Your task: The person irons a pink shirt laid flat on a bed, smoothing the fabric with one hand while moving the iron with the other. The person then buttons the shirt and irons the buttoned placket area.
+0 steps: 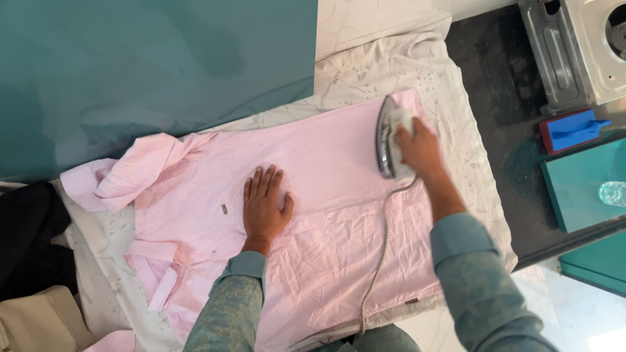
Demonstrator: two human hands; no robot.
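Fingers of the right hand (420, 146) are wrapped around the handle of a silver-bodied electric iron (389, 138), which rests soleplate-down near the far right part of a pale pink cotton shirt (326, 195). The left hand (264, 205) lies open and flat, palm down, fingers spread, pressing the middle of the shirt. A braided white cord (377, 261) trails from the iron back across the fabric toward the person. The shirt is spread over a white patterned padding cloth (450, 98) on a counter, its collar and sleeve bunched at the left.

The iron looks dense and rigid, with a hot plate underneath, so the handle on top is the only sound place to hold it. The shirt looks light, soft and limp; it creases and slides easily, and a flat palm steadies it better than a pinch.

A dark folded garment (29, 234) lies at the left edge, and a blue-and-red block (572, 130) sits to the right.
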